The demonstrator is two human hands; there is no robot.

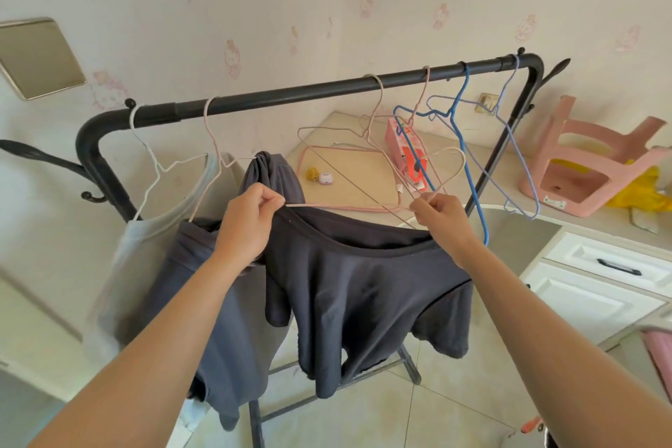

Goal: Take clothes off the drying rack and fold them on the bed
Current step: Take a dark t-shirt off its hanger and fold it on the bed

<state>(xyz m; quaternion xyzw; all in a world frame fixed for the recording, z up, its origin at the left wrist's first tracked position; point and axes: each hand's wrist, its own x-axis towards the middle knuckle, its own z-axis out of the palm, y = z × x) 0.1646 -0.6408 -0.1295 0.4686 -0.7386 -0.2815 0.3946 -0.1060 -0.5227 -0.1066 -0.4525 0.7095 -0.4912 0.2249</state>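
Observation:
A black drying rack (291, 98) stands in front of me. A dark grey garment (363, 287) hangs between my hands on a thin pink wire hanger (378, 127) whose hook is over the rail. My left hand (247, 222) pinches the hanger wire at the garment's left edge. The hanger's right end is pinched by my right hand (442, 218). Left of these, a second dark grey garment (203, 302) and a pale grey top (145, 247) hang on their own hangers. No bed is in view.
Several empty hangers, among them a blue one (469, 171) and a lilac one (516, 142), hang at the rail's right end. Behind the rack a counter (363, 120) holds a mat, a pink box (403, 145) and a tipped pink stool (589, 164). White drawers (600, 276) stand at right.

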